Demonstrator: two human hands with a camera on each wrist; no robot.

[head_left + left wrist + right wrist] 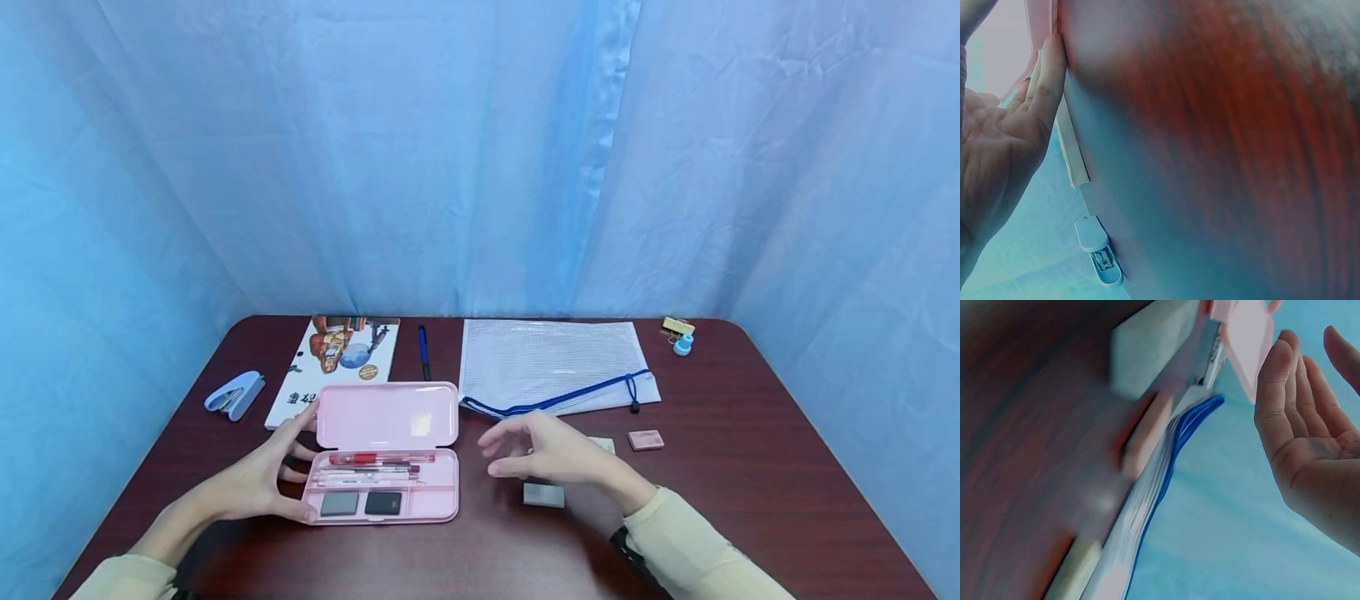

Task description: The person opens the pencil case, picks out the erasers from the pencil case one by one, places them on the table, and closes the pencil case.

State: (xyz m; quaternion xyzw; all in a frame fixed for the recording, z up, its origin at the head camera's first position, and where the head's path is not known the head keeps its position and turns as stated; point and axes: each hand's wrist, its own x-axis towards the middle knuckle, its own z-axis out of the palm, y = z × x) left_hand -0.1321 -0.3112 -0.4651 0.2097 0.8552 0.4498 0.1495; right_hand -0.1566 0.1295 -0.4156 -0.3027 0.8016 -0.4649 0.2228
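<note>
An open pink pencil case (433, 502) holds several pens (367, 475) in its back compartment. A grey block (340, 503) and a black block (383, 503), both eraser-like, lie in its front compartment. My left hand (251, 477) spans the left side of the case, thumb at the front corner, fingers stretched toward the raised lid (382, 415). To the right of the case, my right hand (557, 450) hovers above the table with nothing in its fingers. Close to it lie a grey block (543, 495), a partly hidden whitish block (604, 445) and a pink block (646, 440).
Behind lie a booklet (292, 387), a blue pen (423, 352) and a mesh zip pouch (551, 358) with a blue zip. A light-blue stapler (236, 395) is at far left. At back right are a gold binder clip (678, 326) and a small blue item (682, 344). Curtains surround the table.
</note>
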